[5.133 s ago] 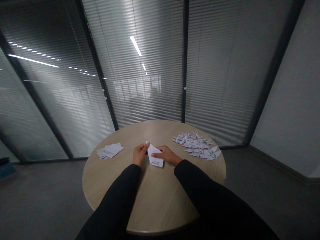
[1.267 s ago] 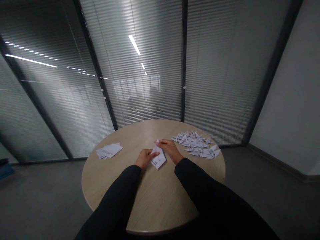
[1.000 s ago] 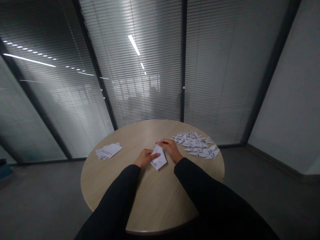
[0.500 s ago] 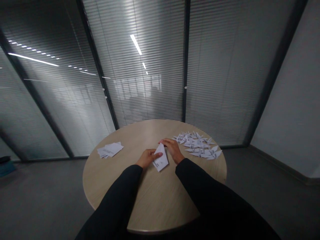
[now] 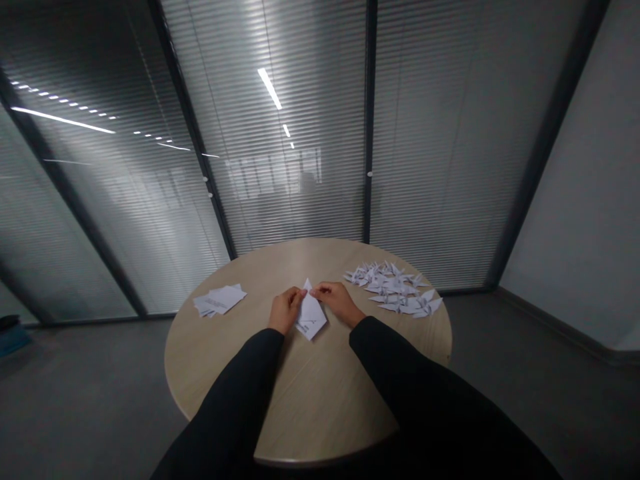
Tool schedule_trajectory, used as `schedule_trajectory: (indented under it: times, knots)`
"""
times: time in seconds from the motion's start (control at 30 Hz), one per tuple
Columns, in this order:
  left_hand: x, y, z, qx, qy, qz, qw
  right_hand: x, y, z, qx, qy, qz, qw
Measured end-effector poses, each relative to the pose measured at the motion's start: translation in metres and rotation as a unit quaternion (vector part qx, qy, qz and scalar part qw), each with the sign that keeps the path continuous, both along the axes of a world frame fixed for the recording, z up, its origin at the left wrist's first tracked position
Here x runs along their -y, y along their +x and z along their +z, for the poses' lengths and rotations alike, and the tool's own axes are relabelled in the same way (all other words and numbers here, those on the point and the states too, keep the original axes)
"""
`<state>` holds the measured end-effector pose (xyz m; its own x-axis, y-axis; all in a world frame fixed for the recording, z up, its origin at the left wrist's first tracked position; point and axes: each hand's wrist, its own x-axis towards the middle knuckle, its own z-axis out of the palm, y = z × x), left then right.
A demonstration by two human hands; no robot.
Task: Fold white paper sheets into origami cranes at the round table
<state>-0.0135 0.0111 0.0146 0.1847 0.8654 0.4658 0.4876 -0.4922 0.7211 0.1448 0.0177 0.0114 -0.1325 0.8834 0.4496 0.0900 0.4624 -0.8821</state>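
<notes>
Folded white paper (image 5: 311, 315) on the upper middle of the round wooden table (image 5: 320, 407), tip pointing up-frame, long axis nearly straight away from the wearer! Left hand (image 5: 286, 310) and right hand (image 5: 337, 300) closed in a pinch on either side (undersides hidden). Small print (image 5: 309, 327) at the lower end, too blurred to read. Loose sheets (image 5: 220, 300) off left, paper cranes (image 5: 395, 290) heaped right.

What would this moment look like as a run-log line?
left hand: touching folded paper | right hand: touching it | nearby: paper cranes, paper stack
</notes>
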Motion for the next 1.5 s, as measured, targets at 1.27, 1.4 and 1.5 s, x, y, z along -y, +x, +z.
schedule_trajectory:
  times: [1.27, 1.4, 1.5]
  knots:
    - [0.008, -0.004, 0.005, -0.002, 0.029, 0.030, 0.999, 0.001, 0.002, 0.002, 0.073, 0.052, -0.050, 0.995]
    - [0.008, -0.002, 0.006, 0.016, 0.024, 0.000, 1.000, 0.005, 0.005, 0.009, 0.080, 0.075, -0.078, 0.991]
    - [0.009, -0.003, 0.008, 0.005, 0.027, -0.004, 1.000, 0.004, 0.005, 0.009, 0.063, 0.073, -0.069, 0.993]
